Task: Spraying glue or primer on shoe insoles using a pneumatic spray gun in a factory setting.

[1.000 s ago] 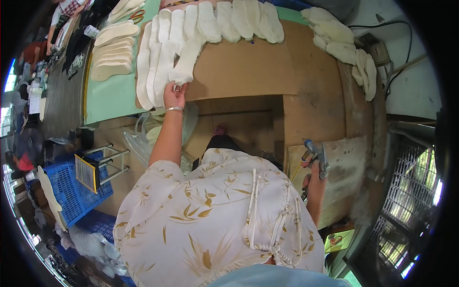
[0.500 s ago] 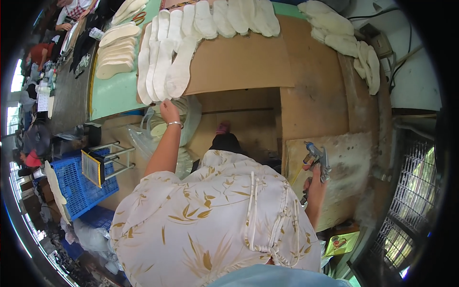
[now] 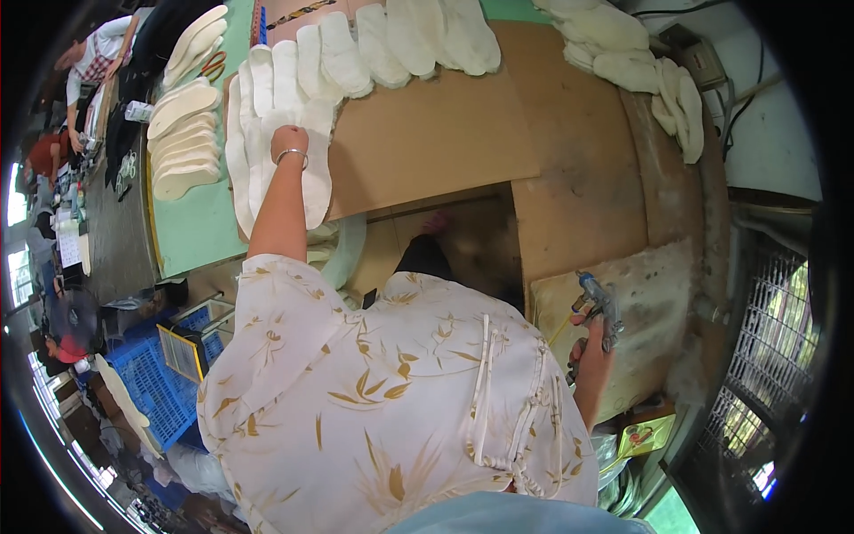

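In front and to the right, a wide tabletop (image 3: 578,200), brown over most of its surface and green at the left end. Flat across its middle, a brown cardboard sheet (image 3: 427,129). At the near right corner, a pale, stained board (image 3: 658,289). Along the far edge and around to the left, white insoles (image 3: 342,58) side by side, partly overlapping, with a second, nearer row at the left reaching toward the near edge. Toward the far right corner, a loose heap of white pieces (image 3: 614,44). On the green end, a fanned stack of cream insoles (image 3: 185,133). On or just above the nearer row's rightmost insole (image 3: 317,189), the left hand (image 3: 289,141), fingers curled in; cannot tell whether gripping anything, with fingertips hidden. Over the pale board, the right hand (image 3: 593,345), fingers wrapped around a metal spray gun (image 3: 608,311) with a blue end. Beyond the cream stack, orange-handled scissors (image 3: 213,67). Around the left wrist, a silver-coloured bracelet (image 3: 292,154).
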`<state>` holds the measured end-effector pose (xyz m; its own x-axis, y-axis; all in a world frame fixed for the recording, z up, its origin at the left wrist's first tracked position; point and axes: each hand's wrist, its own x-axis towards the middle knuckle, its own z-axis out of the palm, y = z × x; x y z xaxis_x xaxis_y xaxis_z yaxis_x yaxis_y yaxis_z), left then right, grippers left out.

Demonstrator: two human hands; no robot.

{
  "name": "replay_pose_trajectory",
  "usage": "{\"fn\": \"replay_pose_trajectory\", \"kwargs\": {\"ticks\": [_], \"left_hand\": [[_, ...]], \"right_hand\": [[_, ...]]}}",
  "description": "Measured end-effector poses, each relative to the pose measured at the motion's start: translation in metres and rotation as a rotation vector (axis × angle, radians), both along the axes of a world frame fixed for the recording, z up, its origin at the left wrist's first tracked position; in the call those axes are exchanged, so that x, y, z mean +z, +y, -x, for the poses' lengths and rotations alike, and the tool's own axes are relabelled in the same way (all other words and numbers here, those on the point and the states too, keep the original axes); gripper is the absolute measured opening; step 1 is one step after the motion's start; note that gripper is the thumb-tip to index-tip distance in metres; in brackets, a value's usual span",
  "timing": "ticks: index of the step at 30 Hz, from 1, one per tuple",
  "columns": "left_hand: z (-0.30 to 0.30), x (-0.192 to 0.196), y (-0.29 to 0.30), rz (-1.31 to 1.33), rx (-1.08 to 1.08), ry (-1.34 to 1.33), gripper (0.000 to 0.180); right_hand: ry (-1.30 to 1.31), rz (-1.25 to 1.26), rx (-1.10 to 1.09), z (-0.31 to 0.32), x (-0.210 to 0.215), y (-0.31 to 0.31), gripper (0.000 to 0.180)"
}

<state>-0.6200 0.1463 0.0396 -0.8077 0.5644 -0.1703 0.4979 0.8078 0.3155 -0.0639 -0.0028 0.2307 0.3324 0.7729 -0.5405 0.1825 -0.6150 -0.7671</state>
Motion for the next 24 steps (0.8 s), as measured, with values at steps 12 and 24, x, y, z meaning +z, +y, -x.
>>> {"fn": "replay_pose_trajectory", "kwargs": {"ticks": [12, 24], "left_hand": [[0.029, -0.026, -0.005, -0.095, -0.087, -0.129, 0.026], [0.046, -0.003, -0.028, -0.233, 0.078, 0.077, 0.027]], "right_hand": [[0.018, 0.009, 0.065, 0.023, -0.008, 0.052, 0.024], [0.038, 0.005, 0.066, 0.008, -0.017, 0.065, 0.021]]}}
